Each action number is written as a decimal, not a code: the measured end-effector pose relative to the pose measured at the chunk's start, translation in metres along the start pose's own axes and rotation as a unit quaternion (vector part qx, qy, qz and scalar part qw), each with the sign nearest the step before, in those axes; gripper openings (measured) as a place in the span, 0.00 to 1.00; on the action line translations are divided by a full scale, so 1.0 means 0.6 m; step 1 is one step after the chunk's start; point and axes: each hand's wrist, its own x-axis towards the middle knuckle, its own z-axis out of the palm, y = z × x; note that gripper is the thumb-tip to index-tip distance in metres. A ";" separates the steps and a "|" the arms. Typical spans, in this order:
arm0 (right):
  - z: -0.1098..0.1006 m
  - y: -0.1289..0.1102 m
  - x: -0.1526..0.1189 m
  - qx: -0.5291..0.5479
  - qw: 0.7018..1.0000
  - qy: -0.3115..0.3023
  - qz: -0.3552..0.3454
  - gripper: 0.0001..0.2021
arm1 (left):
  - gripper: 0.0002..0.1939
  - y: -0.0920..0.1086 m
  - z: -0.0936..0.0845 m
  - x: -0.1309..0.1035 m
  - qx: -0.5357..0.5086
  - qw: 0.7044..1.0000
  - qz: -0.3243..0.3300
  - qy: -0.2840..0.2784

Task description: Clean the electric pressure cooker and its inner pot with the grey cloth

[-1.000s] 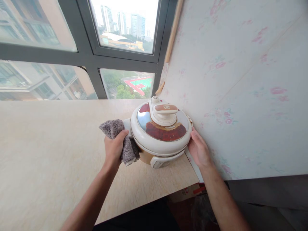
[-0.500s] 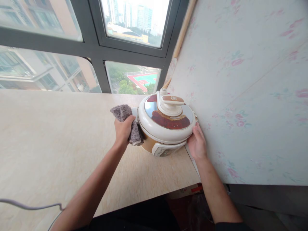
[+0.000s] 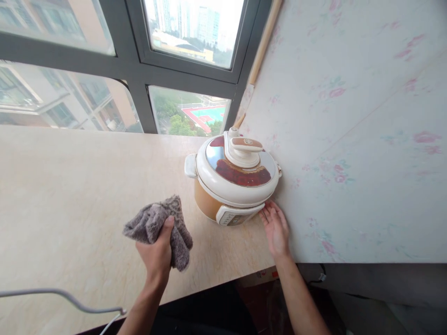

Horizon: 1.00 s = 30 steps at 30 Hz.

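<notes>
A white and gold electric pressure cooker (image 3: 209, 197) stands upright on the counter, its lid on and its control panel facing me. My left hand (image 3: 157, 253) is closed round a crumpled grey-brown cloth (image 3: 153, 221), held apart from the cooker, to its front left. Beside the cooker's lower right side is my right hand (image 3: 276, 228), fingers extended and apart, palm turned toward the cooker. The fingertips are at the right end of the panel; whether they touch it I cannot tell.
The marbled counter (image 3: 70, 195) runs left along the window (image 3: 190, 111). A floral-papered wall (image 3: 349, 139) rises close on the cooker's right. A grey cord (image 3: 63, 294) crosses the counter at lower left. The counter's front edge lies close to my body.
My left hand has drawn the cloth away from the cooker's left handle, down and to the left. My right hand has slid from the right handle down toward the cooker's lower front.
</notes>
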 end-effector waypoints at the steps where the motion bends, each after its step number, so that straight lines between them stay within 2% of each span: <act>1: -0.007 0.011 -0.012 -0.003 1.000 0.024 0.009 0.21 | 0.26 -0.006 -0.009 -0.018 0.016 1.000 -0.003 -0.001; 4: -0.018 0.033 -0.060 -0.029 0.995 0.098 0.005 0.19 | 0.23 -0.025 -0.019 -0.069 0.044 0.996 0.038 -0.062; 7: -0.014 0.035 -0.120 -0.075 0.991 0.110 -0.026 0.15 | 0.24 -0.055 -0.012 -0.108 0.037 0.976 0.130 -0.173; 9: -0.007 0.029 -0.159 -0.108 0.991 0.074 -0.042 0.13 | 0.24 -0.077 -0.003 -0.124 0.030 0.951 0.186 -0.247; 11: -0.003 0.023 -0.189 -0.117 0.992 0.002 -0.049 0.14 | 0.23 -0.094 0.006 -0.136 0.043 0.921 0.231 -0.311; 14: -0.007 0.021 -0.210 -0.061 0.990 -0.124 -0.021 0.26 | 0.24 -0.106 0.024 -0.153 0.077 0.867 0.304 -0.387; 17: -0.023 0.031 -0.210 0.015 0.987 -0.156 0.023 0.38 | 0.29 -0.108 0.055 -0.173 0.102 0.822 0.361 -0.428; 21: -0.052 0.043 -0.192 0.048 0.989 -0.127 0.057 0.46 | 0.32 -0.109 0.108 -0.210 0.172 0.801 0.361 -0.446; 24: -0.069 0.038 -0.166 -0.013 0.997 -0.056 0.052 0.45 | 0.34 -0.107 0.145 -0.237 0.199 0.783 0.343 -0.479; 27: -0.080 0.020 -0.131 -0.055 0.998 0.033 0.015 0.42 | 0.40 -0.104 0.172 -0.249 0.185 0.752 0.334 -0.537; 30: -0.085 0.005 -0.093 -0.091 0.994 0.057 -0.022 0.40 | 0.50 -0.103 0.190 -0.245 0.173 0.717 0.332 -0.588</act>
